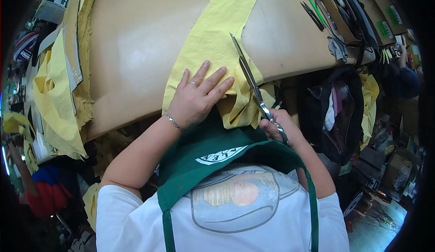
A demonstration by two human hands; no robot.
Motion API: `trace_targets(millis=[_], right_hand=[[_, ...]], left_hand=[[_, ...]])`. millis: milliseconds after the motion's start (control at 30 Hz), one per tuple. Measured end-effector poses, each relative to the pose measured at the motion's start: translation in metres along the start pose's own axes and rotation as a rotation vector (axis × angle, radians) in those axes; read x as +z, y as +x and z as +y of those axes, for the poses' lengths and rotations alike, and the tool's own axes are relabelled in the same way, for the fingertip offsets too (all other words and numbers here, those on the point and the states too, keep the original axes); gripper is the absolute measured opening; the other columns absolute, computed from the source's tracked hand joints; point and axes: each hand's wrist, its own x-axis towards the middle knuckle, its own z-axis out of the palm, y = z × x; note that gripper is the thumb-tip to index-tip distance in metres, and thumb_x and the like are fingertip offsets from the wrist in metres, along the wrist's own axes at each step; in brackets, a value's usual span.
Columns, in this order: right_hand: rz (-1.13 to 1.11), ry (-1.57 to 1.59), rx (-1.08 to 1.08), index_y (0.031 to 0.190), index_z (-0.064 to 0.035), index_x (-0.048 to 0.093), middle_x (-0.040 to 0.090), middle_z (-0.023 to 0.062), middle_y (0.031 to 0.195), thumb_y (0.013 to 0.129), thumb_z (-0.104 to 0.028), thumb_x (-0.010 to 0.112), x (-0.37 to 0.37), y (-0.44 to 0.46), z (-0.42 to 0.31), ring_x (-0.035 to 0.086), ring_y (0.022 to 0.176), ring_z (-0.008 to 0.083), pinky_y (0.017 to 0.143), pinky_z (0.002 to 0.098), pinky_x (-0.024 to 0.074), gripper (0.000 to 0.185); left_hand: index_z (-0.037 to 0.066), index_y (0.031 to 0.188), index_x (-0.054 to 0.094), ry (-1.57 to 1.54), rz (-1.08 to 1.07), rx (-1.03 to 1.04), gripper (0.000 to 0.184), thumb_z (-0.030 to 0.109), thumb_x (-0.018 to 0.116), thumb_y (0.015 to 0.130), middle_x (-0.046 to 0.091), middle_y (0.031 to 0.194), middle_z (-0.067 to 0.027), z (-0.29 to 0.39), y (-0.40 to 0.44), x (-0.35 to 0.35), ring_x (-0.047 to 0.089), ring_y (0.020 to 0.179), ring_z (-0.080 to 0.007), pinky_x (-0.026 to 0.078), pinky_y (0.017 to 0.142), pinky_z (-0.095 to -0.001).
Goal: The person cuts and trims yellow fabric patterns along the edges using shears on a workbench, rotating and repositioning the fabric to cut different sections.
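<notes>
A long piece of yellow cloth (204,39) lies on the tan table and hangs in folds over its near edge. My left hand (199,95) rests flat on it with the fingers spread, a ring and a bracelet showing. In my right hand (282,127) are large metal scissors (253,86), gripped by the handles near the table edge. Their blades point up and away over the cloth's right side, and the tip is near the cloth's right edge. The blades look nearly closed.
Stacked yellow cloth (54,98) lies at the table's left. A box of tools (340,12), pens (317,12) and a grey rag (337,48) are at the right. A black bag (340,111) hangs beside the table (131,43). Other people (47,191) are at the sides.
</notes>
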Motion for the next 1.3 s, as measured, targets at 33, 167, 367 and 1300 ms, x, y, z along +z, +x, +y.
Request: trace_targets(millis=[33, 167, 367, 1300], right_hand=[[-0.001, 0.003, 0.001, 0.064, -0.006, 0.045, 0.043, -0.0037, 0.051, 0.061, -0.071, 0.053, 0.0, 0.0, 0.0, 0.041, 0.048, 0.0048, 0.042, 0.0204, 0.0319, 0.066], [0.007, 0.051, 0.002, 0.063, -0.0057, 0.046, 0.041, -0.0022, 0.049, 0.057, -0.068, 0.06, -0.001, 0.0, 0.004, 0.043, 0.042, 0.0069, 0.038, 0.0217, 0.0369, 0.064], [0.018, 0.081, 0.023, 0.062, -0.0066, 0.044, 0.04, -0.0027, 0.049, 0.056, -0.066, 0.063, 0.0, -0.003, 0.0, 0.042, 0.041, 0.0058, 0.038, 0.0207, 0.0355, 0.062], [0.097, 0.041, -0.023, 0.057, -0.0059, 0.044, 0.041, -0.0024, 0.046, 0.059, -0.063, 0.064, 0.007, -0.007, 0.012, 0.042, 0.043, 0.0055, 0.039, 0.0221, 0.0348, 0.061]], left_hand=[[0.019, 0.115, 0.05, -0.013, 0.011, -0.007, 0.043, 0.023, 0.061, 0.074, 0.046, 0.123, -0.0038, 0.002, 0.0, -0.001, 0.042, 0.115, -0.0312, 0.038, 0.083, -0.0553], [0.018, 0.115, 0.05, -0.056, 0.025, -0.032, 0.044, 0.022, 0.062, 0.073, 0.047, 0.122, -0.0042, 0.008, 0.002, -0.002, 0.043, 0.114, -0.0317, 0.04, 0.081, -0.0553], [0.018, 0.114, 0.05, -0.08, 0.021, -0.044, 0.045, 0.02, 0.063, 0.072, 0.047, 0.122, -0.005, 0.009, 0.003, -0.003, 0.044, 0.113, -0.0336, 0.04, 0.08, -0.0564], [0.014, 0.119, 0.045, -0.125, -0.02, -0.063, 0.042, 0.017, 0.051, 0.077, 0.045, 0.122, -0.0102, 0.022, 0.007, -0.006, 0.045, 0.108, -0.0395, 0.043, 0.076, -0.0532]])
